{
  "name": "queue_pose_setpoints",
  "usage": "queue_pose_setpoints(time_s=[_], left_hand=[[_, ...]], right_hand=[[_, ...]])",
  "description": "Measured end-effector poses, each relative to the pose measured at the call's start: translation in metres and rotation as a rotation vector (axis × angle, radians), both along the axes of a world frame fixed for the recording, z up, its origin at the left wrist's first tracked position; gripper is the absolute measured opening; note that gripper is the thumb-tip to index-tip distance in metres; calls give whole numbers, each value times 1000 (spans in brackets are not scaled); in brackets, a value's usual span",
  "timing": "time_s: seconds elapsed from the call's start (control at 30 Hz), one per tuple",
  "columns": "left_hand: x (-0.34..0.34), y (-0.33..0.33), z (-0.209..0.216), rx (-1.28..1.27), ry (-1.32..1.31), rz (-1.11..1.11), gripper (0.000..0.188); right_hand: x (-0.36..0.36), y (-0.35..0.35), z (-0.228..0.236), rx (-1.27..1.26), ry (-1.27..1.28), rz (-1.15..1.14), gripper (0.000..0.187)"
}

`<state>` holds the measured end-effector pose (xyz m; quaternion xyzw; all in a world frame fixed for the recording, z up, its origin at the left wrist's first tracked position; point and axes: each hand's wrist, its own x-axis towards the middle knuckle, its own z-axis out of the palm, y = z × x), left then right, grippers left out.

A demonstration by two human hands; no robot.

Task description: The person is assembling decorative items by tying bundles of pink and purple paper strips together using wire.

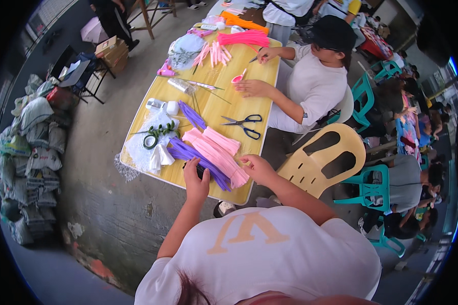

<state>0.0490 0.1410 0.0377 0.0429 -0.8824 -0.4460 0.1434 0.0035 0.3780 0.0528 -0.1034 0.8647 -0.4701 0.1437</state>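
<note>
My left hand is at the near edge of the table, its thumb and fingers around a small dark object that is mostly hidden. Beneath it runs a bundle of purple fuzzy pipe cleaners. A thick bundle of pink pipe cleaners lies across the purple ones. Beside the pink bundle's near end is my right hand, fingers curled inward; what they hold, if anything, is too small to make out. Dark-handled scissors lie open beyond that hand.
Green tape, a leafy sprig and white wrap sit at left on the yellow table. Across the right side, a person handles a small pink piece. A beige chair stands close on my right.
</note>
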Motion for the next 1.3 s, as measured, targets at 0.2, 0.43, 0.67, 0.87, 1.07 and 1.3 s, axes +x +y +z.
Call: queue_pose_setpoints(time_s=[0.2, 0.43, 0.67, 0.87, 1.07, 1.3], left_hand=[[-9, 9, -5, 15, 44, -106, 39], [-21, 59, 4, 36, 161, -342, 34], [-17, 79, -1, 157, 163, -437, 35], [-8, 50, 4, 282, 124, -316, 33], [17, 1, 2, 454, 66, -19, 35], [57, -23, 10, 461, -98, 196, 35]], right_hand=[[17, 28, -9, -89, 18, -161, 29], [37, 45, -28, -308, -118, -291, 27], [57, 46, 1, -425, -142, -352, 25], [57, 44, 24, -313, -160, -325, 24], [21, 28, 40, -108, -199, -141, 22], [-10, -26, 56, -9, -121, 67, 24]])
